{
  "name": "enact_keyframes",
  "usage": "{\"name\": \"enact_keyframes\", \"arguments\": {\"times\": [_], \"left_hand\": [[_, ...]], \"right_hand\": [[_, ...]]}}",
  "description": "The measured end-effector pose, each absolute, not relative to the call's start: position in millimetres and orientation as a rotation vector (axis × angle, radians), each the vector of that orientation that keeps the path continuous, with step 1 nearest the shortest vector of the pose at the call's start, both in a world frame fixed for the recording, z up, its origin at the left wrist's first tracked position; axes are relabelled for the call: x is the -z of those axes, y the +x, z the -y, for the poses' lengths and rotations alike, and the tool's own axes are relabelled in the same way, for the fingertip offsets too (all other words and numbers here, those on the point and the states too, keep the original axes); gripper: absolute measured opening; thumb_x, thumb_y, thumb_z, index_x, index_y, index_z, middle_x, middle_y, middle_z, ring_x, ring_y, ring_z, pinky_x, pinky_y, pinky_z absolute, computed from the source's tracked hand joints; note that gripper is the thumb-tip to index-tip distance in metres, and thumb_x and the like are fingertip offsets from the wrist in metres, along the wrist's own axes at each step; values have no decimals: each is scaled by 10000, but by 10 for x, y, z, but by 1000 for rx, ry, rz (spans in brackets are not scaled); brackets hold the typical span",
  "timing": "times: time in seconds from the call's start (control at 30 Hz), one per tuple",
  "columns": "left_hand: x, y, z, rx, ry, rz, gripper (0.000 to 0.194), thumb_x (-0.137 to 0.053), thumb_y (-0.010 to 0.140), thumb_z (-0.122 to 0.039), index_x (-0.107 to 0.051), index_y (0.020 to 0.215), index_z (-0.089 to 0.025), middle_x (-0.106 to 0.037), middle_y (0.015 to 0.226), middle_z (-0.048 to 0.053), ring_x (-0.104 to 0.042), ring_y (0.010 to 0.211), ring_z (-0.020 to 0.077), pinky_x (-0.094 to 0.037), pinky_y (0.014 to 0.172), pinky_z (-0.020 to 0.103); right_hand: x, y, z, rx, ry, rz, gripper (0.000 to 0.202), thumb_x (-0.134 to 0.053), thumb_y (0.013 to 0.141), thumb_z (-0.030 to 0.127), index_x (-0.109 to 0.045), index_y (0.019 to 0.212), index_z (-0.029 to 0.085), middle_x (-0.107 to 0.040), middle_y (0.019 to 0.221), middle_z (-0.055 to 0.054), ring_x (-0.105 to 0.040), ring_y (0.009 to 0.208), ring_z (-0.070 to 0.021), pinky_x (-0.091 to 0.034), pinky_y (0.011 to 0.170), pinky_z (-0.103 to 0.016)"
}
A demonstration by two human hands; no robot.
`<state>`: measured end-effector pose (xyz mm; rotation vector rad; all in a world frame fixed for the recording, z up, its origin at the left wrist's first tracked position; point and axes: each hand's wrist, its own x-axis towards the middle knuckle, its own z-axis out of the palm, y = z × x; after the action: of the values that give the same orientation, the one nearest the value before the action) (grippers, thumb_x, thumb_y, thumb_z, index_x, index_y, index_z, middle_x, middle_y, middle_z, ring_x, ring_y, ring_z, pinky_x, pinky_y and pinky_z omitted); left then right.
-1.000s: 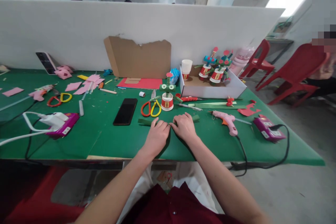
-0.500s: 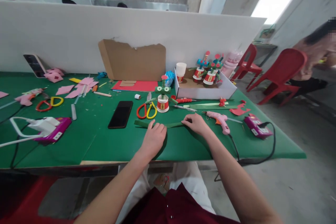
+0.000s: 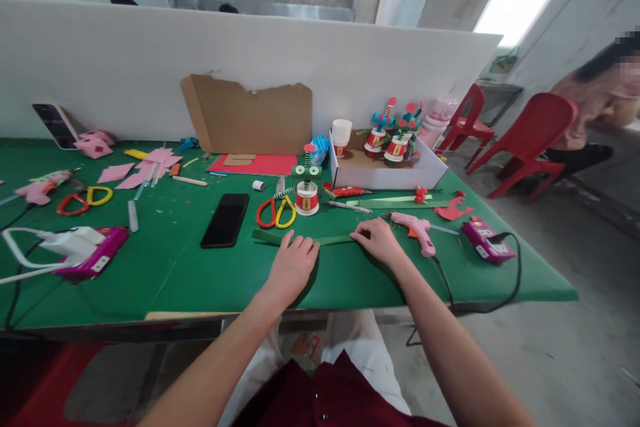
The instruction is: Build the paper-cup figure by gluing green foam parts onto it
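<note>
A long green paper strip (image 3: 335, 239) lies flat on the green tabletop in front of me. My left hand (image 3: 294, 265) rests over its middle, fingers laid down on the paper and pressing it to the table. At the strip's right end, my right hand (image 3: 376, 240) pinches it between thumb and fingertips. Just behind the strip stands a small paper-cup figure (image 3: 307, 200) with a green head and coiled paper arms. Scissors (image 3: 276, 213) with red and yellow handles lie beside the figure, and a pink glue gun (image 3: 415, 228) is right of my right hand.
A black phone (image 3: 225, 221) lies left of the scissors. Behind, a white box (image 3: 390, 178) holds similar figures and white cups. Purple power strips (image 3: 488, 240) with cables sit to both sides. Pink paper pieces (image 3: 133, 173) are scattered left. A person (image 3: 580, 113) sits by red chairs at right.
My right hand has shifted very slightly right along the strip. My left hand stays on the strip's middle. The whole view has moved a little.
</note>
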<state>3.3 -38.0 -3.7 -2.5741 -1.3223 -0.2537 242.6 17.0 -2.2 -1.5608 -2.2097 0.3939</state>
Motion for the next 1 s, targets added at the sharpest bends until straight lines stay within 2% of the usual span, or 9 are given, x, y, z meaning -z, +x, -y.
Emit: {"name": "enact_keyframes", "arguments": {"times": [0.13,0.4,0.6,0.7,0.83,0.93,1.0], "left_hand": [[51,27,389,234,-2585,1353,412,-380,891,-45,-595,1229,-141,-646,1091,88,-546,956,221,-351,999,431],[-16,49,385,126,-2642,1400,502,-372,886,-50,-515,1344,-196,-632,1017,79,-530,942,234,-352,984,440],[-23,44,374,137,-2653,1428,503,-376,877,-46,-539,1321,-219,-619,1011,85,-522,967,233,-333,990,441],[-14,43,368,153,-2654,1428,509,-372,874,-39,-547,1313,-228,-617,1012,84,-520,965,233,-334,985,444],[-12,46,367,156,-2659,1418,495,-384,873,-38,-549,1305,-213,-620,1016,86,-520,964,242,-344,978,460],[-15,47,375,166,-2657,1410,451,-410,888,-74,-548,1291,-222,-617,1011,78,-519,962,239,-346,977,461],[-20,47,381,170,-2648,1414,401,-431,901,-116,-558,1268,-217,-614,1009,77,-517,968,241,-347,975,459]], "right_hand": [[39,2388,-167,-285,-1650,2228,173,-619,840,274,-656,692,192,-694,709,-28,-602,756,-194,-373,865,-367],[4,2292,-109,-126,-1754,2236,178,-612,846,278,-618,686,200,-680,718,-36,-596,809,-216,-291,1000,-440],[43,2391,-147,-121,-1713,2240,152,-604,842,271,-592,706,204,-656,692,-25,-580,749,-209,-351,905,-398],[29,2455,-118,-64,-1715,2161,78,-563,852,219,-614,797,200,-642,665,-24,-568,716,-215,-380,834,-382],[-60,2322,108,197,-1698,1960,218,-437,916,202,-644,965,156,-672,878,-117,-571,871,-270,-408,847,-427],[-85,2052,352,40,-1435,2153,330,-355,971,257,-636,1110,155,-678,1053,-121,-586,1009,-238,-428,940,-398],[-55,1888,476,-76,-1255,2393,433,-379,969,378,-547,1289,140,-604,1289,-129,-506,1228,-249,-350,1076,-428]]}}
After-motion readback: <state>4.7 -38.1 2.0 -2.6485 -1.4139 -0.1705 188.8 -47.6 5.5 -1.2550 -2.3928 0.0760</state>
